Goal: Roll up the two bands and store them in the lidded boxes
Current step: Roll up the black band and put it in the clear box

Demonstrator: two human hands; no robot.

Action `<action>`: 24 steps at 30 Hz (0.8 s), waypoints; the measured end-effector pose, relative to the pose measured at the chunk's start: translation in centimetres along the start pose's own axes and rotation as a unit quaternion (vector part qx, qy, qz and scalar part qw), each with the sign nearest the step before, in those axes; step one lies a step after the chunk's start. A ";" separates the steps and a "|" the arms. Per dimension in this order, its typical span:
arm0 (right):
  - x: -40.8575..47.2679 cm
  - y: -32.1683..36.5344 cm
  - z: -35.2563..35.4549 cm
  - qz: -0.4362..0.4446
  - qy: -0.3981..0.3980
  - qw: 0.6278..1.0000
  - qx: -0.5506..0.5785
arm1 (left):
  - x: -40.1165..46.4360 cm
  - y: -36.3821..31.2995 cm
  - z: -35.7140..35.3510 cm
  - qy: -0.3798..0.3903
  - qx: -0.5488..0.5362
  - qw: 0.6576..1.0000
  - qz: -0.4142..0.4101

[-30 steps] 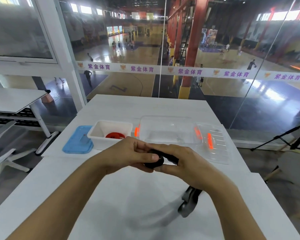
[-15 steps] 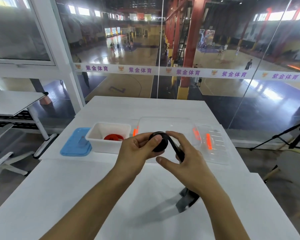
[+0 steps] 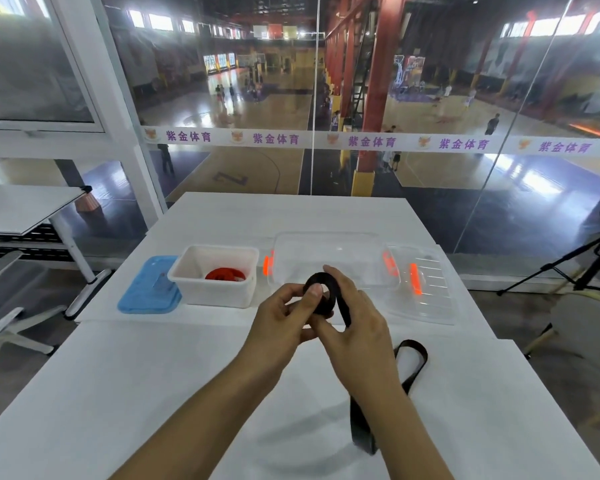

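A black band (image 3: 321, 299) is partly wound into a tight roll held above the white table (image 3: 153, 393). My left hand (image 3: 284, 320) pinches the roll with thumb on top. My right hand (image 3: 354, 323) grips the strap where it leaves the roll. The loose tail (image 3: 409, 362) loops out to the right and hangs down over the table. A rolled red band (image 3: 224, 273) lies inside the white box (image 3: 215, 292); its blue lid (image 3: 149, 289) lies to the left. The clear box (image 3: 336, 261) with orange latches stands open behind my hands, its clear lid (image 3: 426, 289) to the right.
A glass wall runs along the far table edge, with a sports hall beyond. A second desk and a white chair (image 3: 0, 306) stand to the left. A tripod (image 3: 589, 265) and another chair (image 3: 589, 327) stand to the right.
Both hands have risen from near the table and keep winding the black band. The roll has grown and the loose tail has swung out to the right.
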State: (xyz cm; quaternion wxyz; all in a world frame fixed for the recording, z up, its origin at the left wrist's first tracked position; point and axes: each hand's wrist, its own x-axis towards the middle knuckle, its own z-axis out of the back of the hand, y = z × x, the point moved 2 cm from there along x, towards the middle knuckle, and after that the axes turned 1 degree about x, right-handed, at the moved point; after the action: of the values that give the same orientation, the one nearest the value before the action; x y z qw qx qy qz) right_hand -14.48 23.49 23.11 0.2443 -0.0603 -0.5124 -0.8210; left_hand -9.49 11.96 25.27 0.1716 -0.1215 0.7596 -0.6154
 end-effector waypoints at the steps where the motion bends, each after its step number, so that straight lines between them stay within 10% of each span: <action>1: 0.2 -0.2 0.4 0.009 0.025 1.000 0.008 | 0.0 -0.1 0.5 0.019 0.008 1.000 0.011; 9: 1.1 1.0 3.7 0.074 0.300 0.949 -0.067 | 0.3 -2.6 3.9 0.216 0.161 0.963 0.013; 24: 1.4 1.3 5.5 0.005 0.253 0.960 -0.119 | -0.3 -1.9 2.4 0.097 0.156 0.976 -0.113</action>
State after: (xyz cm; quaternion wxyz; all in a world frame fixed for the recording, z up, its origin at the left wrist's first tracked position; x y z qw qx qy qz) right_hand -15.93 27.34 27.25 0.3610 0.1185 -0.3319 -0.8634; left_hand -8.31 9.51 26.67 0.0427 -0.1180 0.6483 -0.7510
